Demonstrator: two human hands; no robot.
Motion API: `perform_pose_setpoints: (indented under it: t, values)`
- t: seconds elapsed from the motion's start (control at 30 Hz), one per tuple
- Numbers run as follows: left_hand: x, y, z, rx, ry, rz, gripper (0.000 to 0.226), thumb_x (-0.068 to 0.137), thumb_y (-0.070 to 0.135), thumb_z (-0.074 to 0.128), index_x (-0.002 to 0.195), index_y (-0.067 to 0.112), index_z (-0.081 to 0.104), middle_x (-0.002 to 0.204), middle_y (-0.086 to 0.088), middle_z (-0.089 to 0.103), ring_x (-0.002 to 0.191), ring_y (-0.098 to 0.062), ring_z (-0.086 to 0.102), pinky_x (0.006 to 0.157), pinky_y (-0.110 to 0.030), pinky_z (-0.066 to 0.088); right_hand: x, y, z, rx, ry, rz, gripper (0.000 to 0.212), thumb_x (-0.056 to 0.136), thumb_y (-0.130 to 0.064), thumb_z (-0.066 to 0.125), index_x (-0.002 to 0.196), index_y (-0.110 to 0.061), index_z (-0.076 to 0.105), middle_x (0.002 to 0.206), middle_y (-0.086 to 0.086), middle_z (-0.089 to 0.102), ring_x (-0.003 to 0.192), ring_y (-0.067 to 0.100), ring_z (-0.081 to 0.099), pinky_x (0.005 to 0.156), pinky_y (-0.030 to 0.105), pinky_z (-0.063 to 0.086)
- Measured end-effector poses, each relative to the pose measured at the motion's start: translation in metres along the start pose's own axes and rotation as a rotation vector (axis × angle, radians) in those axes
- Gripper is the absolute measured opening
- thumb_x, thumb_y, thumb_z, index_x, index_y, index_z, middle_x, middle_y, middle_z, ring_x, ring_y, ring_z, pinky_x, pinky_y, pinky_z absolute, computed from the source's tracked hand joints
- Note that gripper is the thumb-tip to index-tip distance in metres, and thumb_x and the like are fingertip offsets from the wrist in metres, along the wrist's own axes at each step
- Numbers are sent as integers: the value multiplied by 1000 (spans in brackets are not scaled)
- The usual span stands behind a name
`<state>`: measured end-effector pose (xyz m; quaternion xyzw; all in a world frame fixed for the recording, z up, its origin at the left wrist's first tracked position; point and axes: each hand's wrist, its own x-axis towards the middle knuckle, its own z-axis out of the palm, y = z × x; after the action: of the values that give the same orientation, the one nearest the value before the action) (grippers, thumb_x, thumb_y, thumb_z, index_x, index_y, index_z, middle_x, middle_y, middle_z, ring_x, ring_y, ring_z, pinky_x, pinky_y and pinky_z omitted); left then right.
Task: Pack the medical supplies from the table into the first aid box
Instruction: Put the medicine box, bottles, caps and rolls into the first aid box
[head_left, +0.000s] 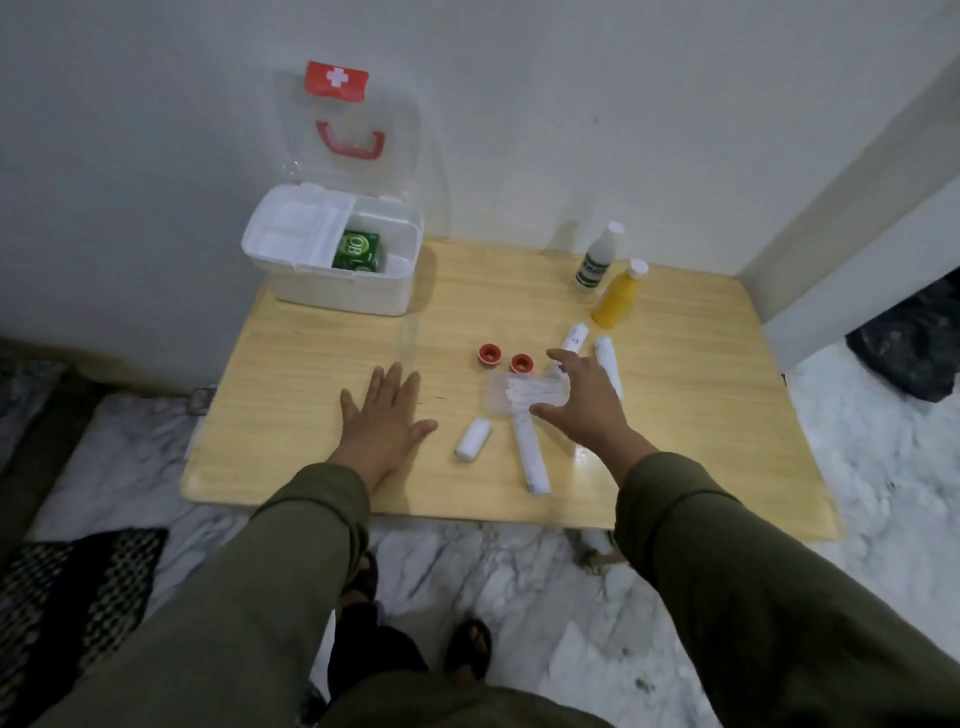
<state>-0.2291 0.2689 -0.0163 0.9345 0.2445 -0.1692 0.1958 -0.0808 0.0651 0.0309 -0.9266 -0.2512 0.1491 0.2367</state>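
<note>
The white first aid box (291, 280) stands open at the table's far left, its clear lid up against the wall, with a green packet (356, 250) inside. My left hand (383, 415) lies flat on the table, fingers spread, holding nothing. My right hand (584, 400) hovers open over a clear packet of cotton swabs (519, 393), fingers spread around its right end. Two red tape rolls (489, 353) sit just beyond it. White bandage rolls lie around: a short one (473, 439), a long one (532, 457), and two more (609, 364) past my right hand.
A white bottle (597, 258) and a yellow bottle (621, 295) stand at the far right of the wooden table (311, 374). The wall runs behind the box. Marble floor surrounds the table, with a dark mat at lower left.
</note>
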Motion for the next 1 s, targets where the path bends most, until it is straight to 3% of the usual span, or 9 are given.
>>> perform_pose_setpoints:
  t: [0.2,0.37,0.57,0.83,1.0]
  values:
    - [1,3,-6,-42,-36,-28,73,95,49,38,150,28,-6,158,3,-19,145,-18,-19,113,-58,-8,-2,18,3,31,-63,-20,87,66,-28,83,139,-23,37,130,10,50,119,23,46,92,32,38]
    - [1,4,-6,-46,-46,-41,74,95,48,40,150,28,-6,158,3,-19,145,-18,-19,114,-58,-7,0,22,9,58,-47,-47,86,64,-23,85,137,-21,40,127,11,47,118,25,46,95,33,39]
    - [3,3,-4,-39,-44,-49,74,94,49,39,149,30,-6,158,4,-20,145,-16,-20,114,-57,-8,2,34,11,70,-56,-61,83,67,-15,82,138,-21,39,129,9,51,119,22,45,89,23,32]
    - [4,2,-3,-18,-16,-36,74,94,51,39,149,30,-6,158,4,-18,145,-17,-18,114,-58,-5,-7,25,-2,67,-88,-101,81,73,-13,77,140,-25,34,123,15,44,111,24,46,87,24,33]
    - [5,1,-6,-20,-10,-36,78,91,50,47,150,26,2,160,2,-9,147,-20,-10,116,-56,3,-6,11,-26,147,-21,-109,84,68,-20,82,138,-27,36,116,15,48,106,25,49,95,39,46]
